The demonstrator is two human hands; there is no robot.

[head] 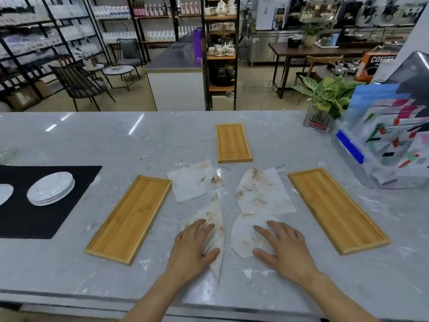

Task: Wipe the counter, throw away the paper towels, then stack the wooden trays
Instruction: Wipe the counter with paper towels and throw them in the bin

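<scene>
Three empty wooden trays lie apart on the grey marble counter [92, 140]: a left tray [130, 218], a far tray [233, 142] and a right tray [336, 209]. Several stained paper towels lie flat between them. My left hand [193, 248] rests flat, fingers spread, on the near-left paper towel [217, 219]. My right hand [283, 248] lies flat on the near-right paper towel [243, 240]. Two more stained towels lie beyond: a far-left paper towel [192, 182] and a far-right paper towel [262, 191]. Neither hand grips anything.
A black mat [34, 219] on the left carries a stack of white plates [51, 188]. At the right stand a potted plant in a glass vase [322, 112] and a clear holder with colourful packets [385, 145]. The counter's front edge runs just below my wrists.
</scene>
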